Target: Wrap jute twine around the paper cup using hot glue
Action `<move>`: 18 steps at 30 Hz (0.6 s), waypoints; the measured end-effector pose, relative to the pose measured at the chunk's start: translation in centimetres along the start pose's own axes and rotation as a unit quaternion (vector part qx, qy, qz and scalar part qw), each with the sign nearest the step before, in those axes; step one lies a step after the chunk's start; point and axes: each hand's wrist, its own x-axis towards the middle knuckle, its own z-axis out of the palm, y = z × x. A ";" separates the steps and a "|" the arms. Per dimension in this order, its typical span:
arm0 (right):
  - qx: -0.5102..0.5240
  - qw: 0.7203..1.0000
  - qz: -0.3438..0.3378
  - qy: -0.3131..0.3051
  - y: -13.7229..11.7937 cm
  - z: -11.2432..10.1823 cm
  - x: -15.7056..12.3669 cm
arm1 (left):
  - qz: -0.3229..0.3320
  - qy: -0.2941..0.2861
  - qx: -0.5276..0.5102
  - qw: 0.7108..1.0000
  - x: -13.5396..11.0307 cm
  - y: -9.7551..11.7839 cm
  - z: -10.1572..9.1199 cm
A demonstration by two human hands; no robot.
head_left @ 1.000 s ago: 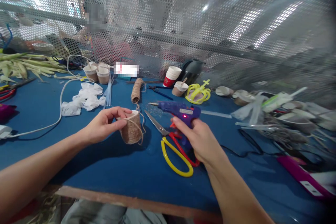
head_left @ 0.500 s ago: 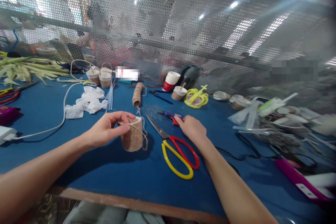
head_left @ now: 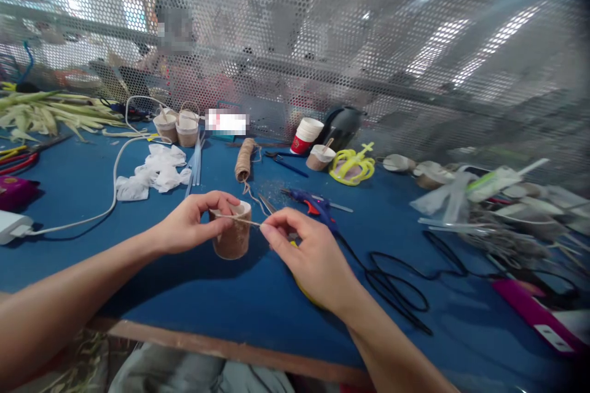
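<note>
My left hand [head_left: 201, 221] is closed on the rim of a paper cup [head_left: 233, 239] wrapped in brown twine. Between thumb and fingers, my right hand [head_left: 313, 255] pinches a strand of twine [head_left: 249, 221] that stretches tight from the cup's rim. Behind the cup lies a twine spool [head_left: 244, 159], its loose end trailing forward. A blue hot glue gun [head_left: 313, 204] with a clear stick in its back rests just beyond my right hand. Scissors [head_left: 266, 204] with a yellow handle lie beneath that hand, mostly hidden.
White crumpled tissues [head_left: 154, 172] and clear glue sticks [head_left: 196, 163] lie left of the spool. Twine-wrapped cups [head_left: 187, 129], pliers [head_left: 288, 163] and a yellow crown [head_left: 353, 167] stand farther back. A black cord [head_left: 391, 282] loops at right, near a purple power strip [head_left: 537, 316].
My right hand has let go of the glue gun, now lying on the table, and moved left to take the twine strand, which is now taut. My left hand still holds the cup.
</note>
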 end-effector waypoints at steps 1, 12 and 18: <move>-0.008 1.000 -0.004 0.008 0.0 -0.1 0.1 | 0.002 -0.004 0.008 1.000 0.0 0.0 0.1; 0.045 0.998 0.032 -0.026 0.8 -0.3 0.0 | 0.016 -0.039 -0.036 0.998 -0.3 0.6 0.2; 0.056 0.997 0.043 -0.026 1.1 -0.2 -0.1 | 0.007 -0.056 -0.089 0.994 -0.4 1.0 0.3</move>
